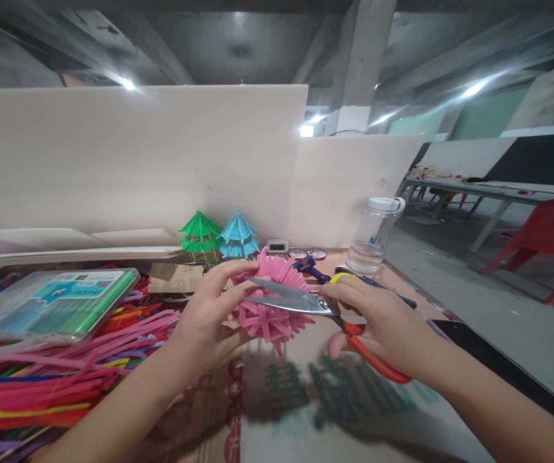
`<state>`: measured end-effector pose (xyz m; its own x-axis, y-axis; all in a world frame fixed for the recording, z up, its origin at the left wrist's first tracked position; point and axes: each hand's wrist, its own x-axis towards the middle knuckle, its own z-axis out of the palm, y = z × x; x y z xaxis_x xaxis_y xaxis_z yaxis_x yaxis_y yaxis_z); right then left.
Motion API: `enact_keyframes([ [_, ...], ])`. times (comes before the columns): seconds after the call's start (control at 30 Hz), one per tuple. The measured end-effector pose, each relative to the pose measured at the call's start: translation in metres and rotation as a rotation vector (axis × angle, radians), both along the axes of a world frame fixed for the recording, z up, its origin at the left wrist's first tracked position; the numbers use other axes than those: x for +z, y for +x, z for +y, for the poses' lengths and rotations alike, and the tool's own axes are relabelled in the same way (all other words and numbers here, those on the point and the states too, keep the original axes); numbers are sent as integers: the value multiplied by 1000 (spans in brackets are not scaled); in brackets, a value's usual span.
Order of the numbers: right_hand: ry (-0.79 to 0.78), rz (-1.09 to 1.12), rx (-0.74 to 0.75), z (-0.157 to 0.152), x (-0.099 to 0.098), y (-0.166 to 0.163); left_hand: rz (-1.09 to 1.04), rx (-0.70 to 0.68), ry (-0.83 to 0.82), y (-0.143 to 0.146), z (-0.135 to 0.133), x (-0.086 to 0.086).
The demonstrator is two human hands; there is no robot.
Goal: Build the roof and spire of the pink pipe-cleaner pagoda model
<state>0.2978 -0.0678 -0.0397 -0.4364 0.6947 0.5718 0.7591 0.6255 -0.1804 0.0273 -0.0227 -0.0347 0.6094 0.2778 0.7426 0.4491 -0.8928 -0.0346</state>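
Two small tiered pieces, one green (200,233) and one blue (238,235), stand upright near the white board (137,161), and both look complete to my judgement. The pink piece (270,323) is in the air above the printed cardboard (277,437), between the hands, and seems only partly done: its strips stick out all around with uneven ends, so some trimming probably is left. The left hand (216,305) has its thumb and fingers closed on the left edge of this piece. The right hand (378,315) has its fingers wrapped on the handles of the scissors (301,301), whose blades are parted and cross before the pink strips; whether they bite any strip now, I cannot tell. Many loose coloured strips (55,379) lie at the left, so material is not lacking.
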Motion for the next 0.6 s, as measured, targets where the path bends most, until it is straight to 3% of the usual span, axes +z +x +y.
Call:
enact_keyframes([
  [0.33, -18, 22, 2, -3, 2, -1, 0, 36, -32, 2, -3, 1],
  [0.6, -40, 150, -47, 5, -10, 8, -84, 41, -89, 3, 0, 0],
])
